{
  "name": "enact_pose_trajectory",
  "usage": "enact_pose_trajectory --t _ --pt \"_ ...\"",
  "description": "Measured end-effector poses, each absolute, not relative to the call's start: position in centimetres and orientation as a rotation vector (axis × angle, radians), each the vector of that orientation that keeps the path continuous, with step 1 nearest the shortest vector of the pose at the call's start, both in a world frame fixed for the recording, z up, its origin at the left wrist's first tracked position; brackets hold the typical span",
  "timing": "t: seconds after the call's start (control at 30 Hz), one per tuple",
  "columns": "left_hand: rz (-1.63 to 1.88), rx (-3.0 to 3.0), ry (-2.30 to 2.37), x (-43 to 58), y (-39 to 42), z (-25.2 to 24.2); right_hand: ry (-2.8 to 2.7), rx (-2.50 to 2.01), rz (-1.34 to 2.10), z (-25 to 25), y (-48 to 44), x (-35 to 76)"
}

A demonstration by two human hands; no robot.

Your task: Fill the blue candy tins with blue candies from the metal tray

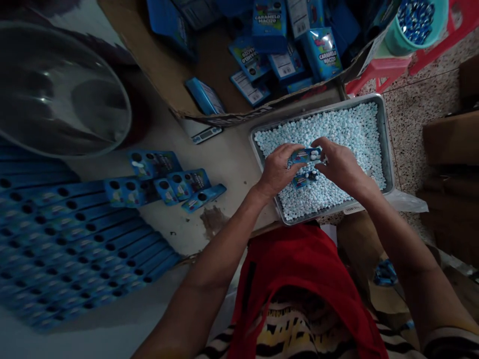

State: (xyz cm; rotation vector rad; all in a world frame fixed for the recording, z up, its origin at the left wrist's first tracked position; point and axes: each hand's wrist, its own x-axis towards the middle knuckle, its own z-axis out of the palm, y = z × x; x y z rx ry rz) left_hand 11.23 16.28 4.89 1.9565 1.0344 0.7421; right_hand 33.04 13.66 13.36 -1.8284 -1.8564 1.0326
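Note:
My left hand (279, 168) grips a small blue candy box (300, 155) by its left end, above a metal tray (389, 149). My right hand (339, 162) has its thumb and finger closed about the box's other end, where white candies show. Small round pale-blue and white candies (348, 122) fill the tray. Just below the held box, a second blue candy box (300, 180) rests on the candies, with dark holes and white pieces at its right end.
Several flat blue boxes (164, 182) lie left of the tray, beside stacked rows of blue boxes (75, 239). A cardboard carton (209, 55) of blue packs stands behind. Around it are a large clear tub (63, 94), a digital thermometer (207, 134) and a turquoise bucket (400, 42).

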Motion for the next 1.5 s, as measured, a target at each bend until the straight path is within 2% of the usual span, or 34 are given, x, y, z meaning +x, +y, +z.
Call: enact_pose_trajectory --t 0.13,0.23,0.33,0.47,0.6,0.73,0.87,0.97,1.03,1.13,1.27,1.37,1.5 --pt "0.789 1.942 1.048 10.9 16.4 5.1 -1.574 -1.835 1.096 13.8 13.4 32.9" --pt "0.807 1.865 1.146 9.7 16.5 5.3 -0.983 -1.712 1.271 12.5 12.7 34.4" --pt "0.837 1.716 1.341 6.6 15.8 5.0 -0.370 -1.648 1.353 10.0 10.7 37.0" --pt "0.949 1.531 1.720 0.5 14.1 2.9 -0.134 -1.786 1.414 7.1 7.2 39.0" --pt "1.046 1.349 2.071 -4.0 14.5 -2.0 -0.175 -1.851 1.513 6.3 5.5 38.3" --pt "1.048 1.289 2.181 -5.0 15.6 -5.0 -0.457 -1.942 1.563 6.9 6.2 37.8" --pt "1.128 1.563 2.053 -1.5 12.3 -2.0 -0.934 -1.964 1.542 8.2 7.2 38.0" --pt "0.974 1.864 1.506 4.6 8.4 0.8 -1.040 -1.968 1.472 9.0 7.4 38.1" --pt "0.841 1.836 1.331 8.7 6.9 1.5 -1.000 -1.984 1.440 9.3 7.2 38.1" --pt "0.778 1.672 1.314 12.0 6.7 1.4 -0.848 -1.880 1.491 10.0 6.7 37.6" --pt "0.890 1.496 1.218 11.7 7.8 1.3 -0.910 -1.776 1.544 12.6 6.5 36.5" --pt "0.923 1.322 1.169 11.4 8.0 1.5 -1.204 -1.817 1.548 15.2 7.2 35.5" --pt "0.901 1.338 1.209 12.3 8.0 2.2 -1.750 -1.934 1.253 17.0 8.8 34.7"
